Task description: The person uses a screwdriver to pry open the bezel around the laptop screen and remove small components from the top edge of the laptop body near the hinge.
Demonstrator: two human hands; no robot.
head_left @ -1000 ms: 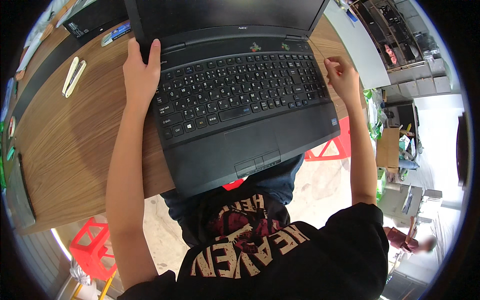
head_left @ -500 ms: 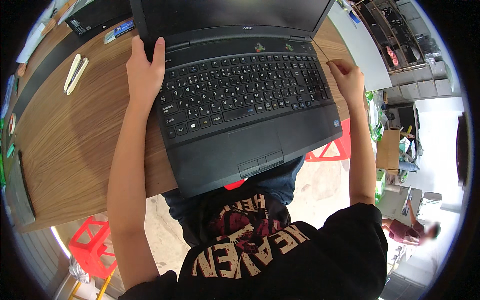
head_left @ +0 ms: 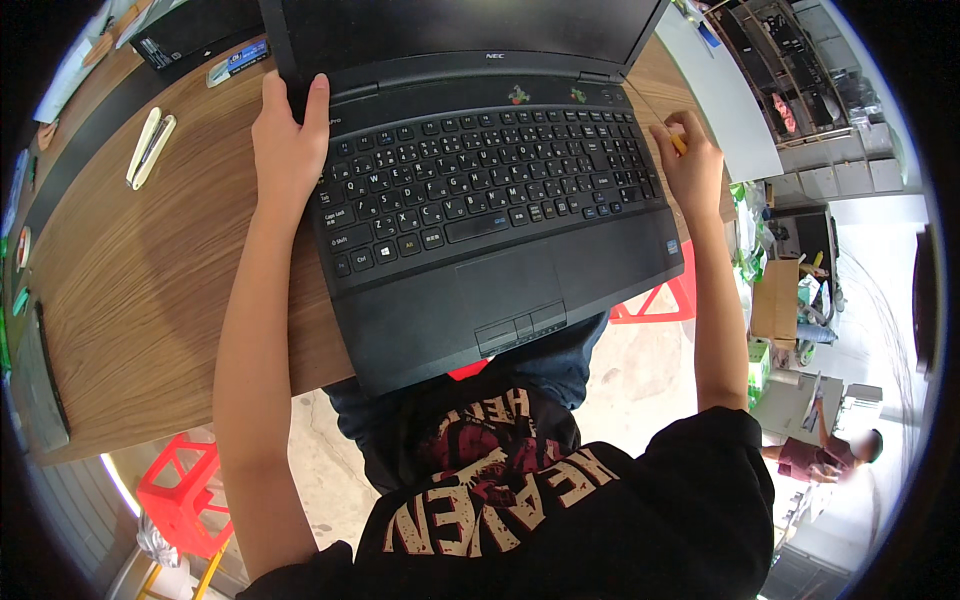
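Observation:
An open black laptop (head_left: 500, 260) lies on the wooden table, reaching past its front edge above my lap, its dark screen (head_left: 470, 25) raised at the top of the view. My left hand (head_left: 290, 140) grips the laptop's left side by the hinge, thumb on the frame and fingers behind it. My right hand (head_left: 690, 165) is beside the right edge of the keyboard, fingers curled round a small yellow object (head_left: 678, 142), which is mostly hidden. A thin dark line, too small to identify, runs above that hand by the laptop's back corner.
On the table (head_left: 120, 330) at left are a cream folding tool (head_left: 150, 148), a small blue package (head_left: 240, 62) and a black box (head_left: 190, 35). Red stools (head_left: 180, 490) stand below. Shelves (head_left: 790, 80) and a cardboard box (head_left: 775, 300) are at right, with another person (head_left: 815, 460) lower right.
The laptop and my left hand shifted slightly right, then stayed still. My right hand's fingers have lifted and turned, showing the yellow object. The other person has moved a little.

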